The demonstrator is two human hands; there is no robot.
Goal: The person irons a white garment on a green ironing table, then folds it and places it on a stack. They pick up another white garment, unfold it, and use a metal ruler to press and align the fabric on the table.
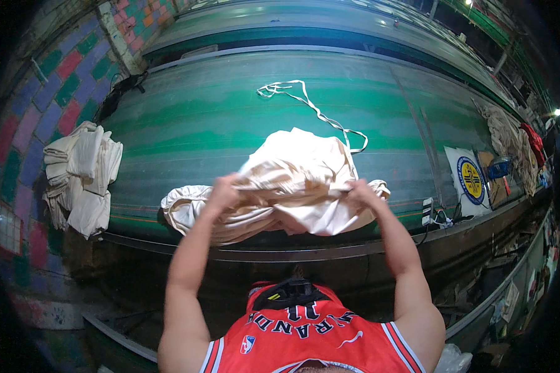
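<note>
A bunched cream-coloured cloth [298, 155] lies at the near edge of the long green table, its folds gathered between my hands. My left hand [225, 193] is closed on its left side, slightly blurred. On the right side my right hand [359, 191] grips the same cloth, fingers curled into it. Rolled ends of the fabric stick out past both hands. From the cloth's far right corner a thin white cord [320, 115] trails away across the table in loose loops.
Folded cream cloths [84, 168] are stacked at the table's left end. Along the right lie a white sheet with a round blue and yellow emblem [471, 180], a blue object [499, 166], a white device with wires [428, 211] and crumpled beige fabric [504, 133]. More long tables stand beyond.
</note>
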